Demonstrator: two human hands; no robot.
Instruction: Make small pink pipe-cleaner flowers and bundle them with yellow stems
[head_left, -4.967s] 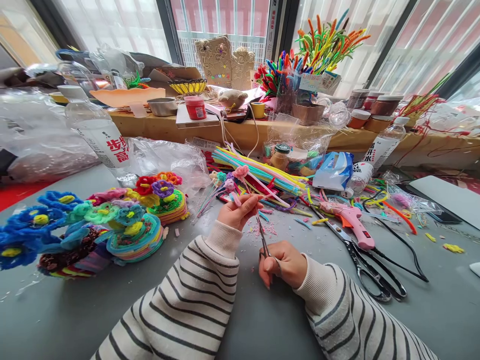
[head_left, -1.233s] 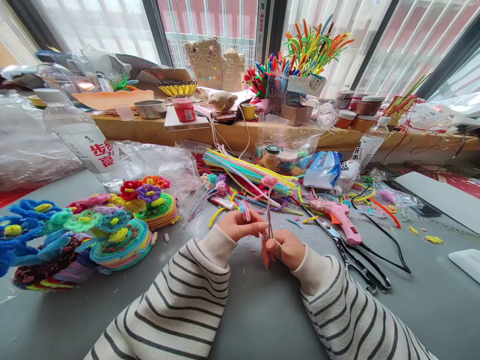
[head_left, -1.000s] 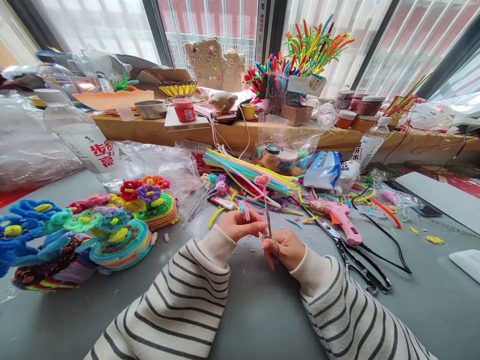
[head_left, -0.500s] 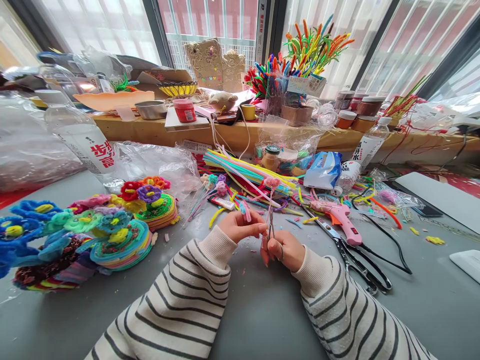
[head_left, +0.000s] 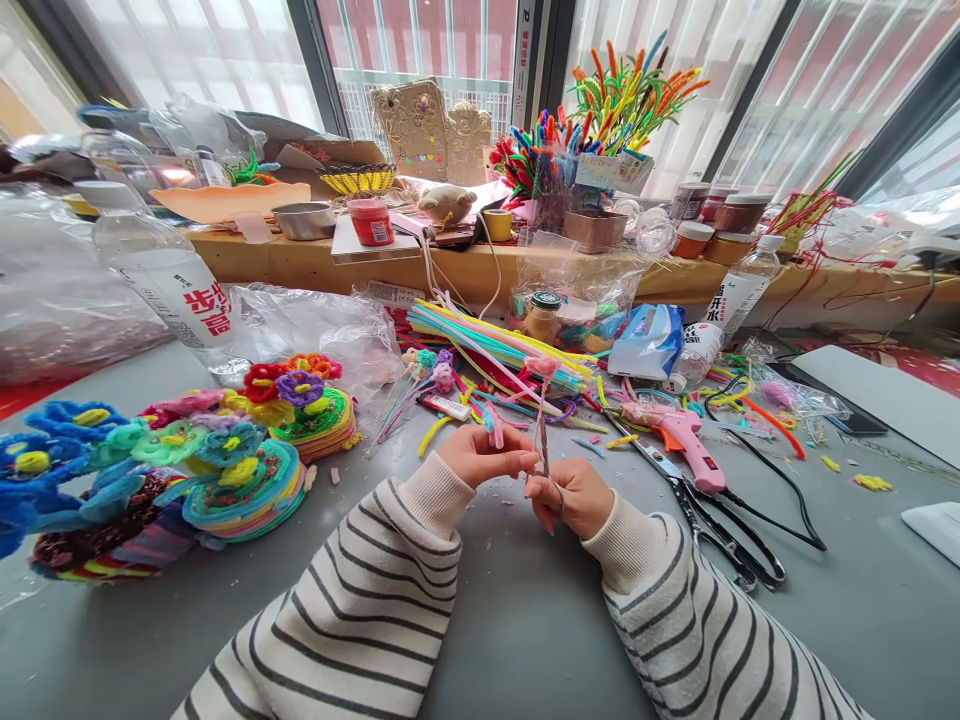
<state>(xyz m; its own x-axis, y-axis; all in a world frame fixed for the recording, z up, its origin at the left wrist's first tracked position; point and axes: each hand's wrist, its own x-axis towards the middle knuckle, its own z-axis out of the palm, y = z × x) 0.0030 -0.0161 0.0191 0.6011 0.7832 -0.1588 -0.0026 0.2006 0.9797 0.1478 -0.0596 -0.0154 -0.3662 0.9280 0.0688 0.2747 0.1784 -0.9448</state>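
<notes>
My left hand (head_left: 487,455) pinches the thin stem of a small fuzzy pink pipe-cleaner flower (head_left: 541,367), which stands upright above the fingertips. A pink and blue pipe-cleaner piece (head_left: 493,422) shows at the back of the left fingers; whether it is held I cannot tell. My right hand (head_left: 574,497) is closed round small scissors (head_left: 544,455), their blades pointing up right beside the stem. The fingers hide most of the scissors' handles. Both hands are close together over the grey table (head_left: 510,620).
Pipe-cleaner flowers (head_left: 225,440) on layered round bases stand left. Right lie large black-handled scissors (head_left: 705,530) and a pink glue gun (head_left: 675,435) with its cord. A bundle of pipe cleaners (head_left: 495,340) and scraps lie behind the hands. A bottle (head_left: 165,270) stands back left.
My right hand has turned slightly and its fingers have closed further, bringing the scissors' handles together. The pink flower has tilted a little; my left hand has barely moved.
</notes>
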